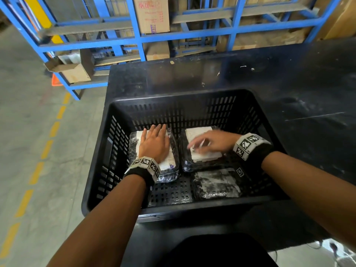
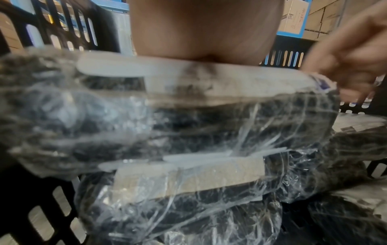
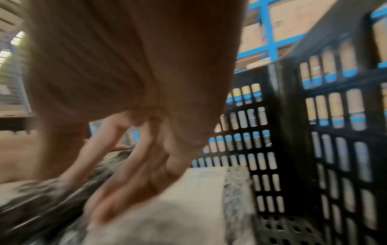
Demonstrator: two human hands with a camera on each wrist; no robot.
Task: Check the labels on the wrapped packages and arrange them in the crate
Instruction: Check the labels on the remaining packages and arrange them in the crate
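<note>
A black slotted crate (image 1: 192, 95) stands on a black table and holds several dark packages in clear wrap with white labels. My left hand (image 1: 154, 140) lies flat, fingers straight, on the far-left package (image 1: 171, 160); the left wrist view shows that package (image 2: 188, 119) stacked on another one (image 2: 188, 190). My right hand (image 1: 208, 143) hovers or rests with loosely spread fingers on the white label of the far-right package (image 1: 198, 133), blurred by motion. In the right wrist view the right hand's fingers (image 3: 125, 182) touch the label (image 3: 188, 199). A third package (image 1: 215, 184) lies near right.
The black table (image 1: 298, 83) stretches to the right of the crate. Blue steel racking (image 1: 138, 35) with cardboard boxes (image 1: 152, 14) stands behind. A grey concrete floor with a dashed yellow line (image 1: 44, 149) lies to the left. Bare crate floor (image 1: 169, 191) shows at near left.
</note>
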